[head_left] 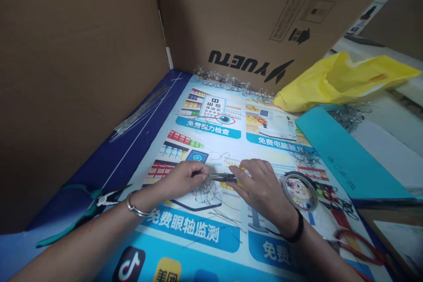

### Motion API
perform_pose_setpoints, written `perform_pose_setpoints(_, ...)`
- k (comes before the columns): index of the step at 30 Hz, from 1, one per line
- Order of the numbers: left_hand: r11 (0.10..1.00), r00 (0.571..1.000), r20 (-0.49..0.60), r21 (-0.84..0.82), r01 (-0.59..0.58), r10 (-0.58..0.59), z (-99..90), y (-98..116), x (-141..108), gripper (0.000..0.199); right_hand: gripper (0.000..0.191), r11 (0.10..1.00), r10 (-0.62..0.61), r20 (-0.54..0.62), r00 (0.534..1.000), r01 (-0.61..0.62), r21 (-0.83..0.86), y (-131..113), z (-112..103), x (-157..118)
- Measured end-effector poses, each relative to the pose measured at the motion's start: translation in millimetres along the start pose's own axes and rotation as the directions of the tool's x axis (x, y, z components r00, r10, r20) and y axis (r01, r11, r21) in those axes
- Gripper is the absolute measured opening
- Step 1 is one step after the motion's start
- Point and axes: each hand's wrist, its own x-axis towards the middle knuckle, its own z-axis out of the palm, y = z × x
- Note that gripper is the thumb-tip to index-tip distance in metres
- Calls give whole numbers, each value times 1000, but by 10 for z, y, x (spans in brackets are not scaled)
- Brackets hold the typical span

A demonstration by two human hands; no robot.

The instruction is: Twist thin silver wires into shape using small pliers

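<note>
My right hand is closed around long-nose pliers with yellow handles, their jaws pointing left. My left hand is closed in a pinch at the tip of the jaws; whatever lies between its fingers is too small to make out. Just below both hands, a loose tangle of thin wire pieces rests on the printed sheet. A thin curved wire lies just beyond the pliers. Green-handled cutters lie beside my left forearm.
Cardboard walls stand behind and left. A straight wire bundle lies along the left side. Clear wiry bits line the back edge. At right are a tape roll, a yellow bag, a teal panel and red-handled scissors.
</note>
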Motion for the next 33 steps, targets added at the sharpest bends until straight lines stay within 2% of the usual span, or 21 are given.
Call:
perform_pose_setpoints(8,1000,1000,13,-9,-6,6,2,-2,5,16,25,997,-24,22,999,26,-66,-2,-7,-10)
perform_pose_setpoints(17,1000,1000,15,8,-22,22,-5,11,0,15,25,1000,17,-29,999,-17,1,12,-17,9)
perform_pose_setpoints(22,999,999,19,21,-27,27,-9,30,-2,15,26,1000,8,-10,1000,-8,8,17,6,7)
perform_pose_setpoints(33,1000,999,41,24,1,-2,-11,12,3,17,23,973,-97,88,991,113,-202,-22,-81,7)
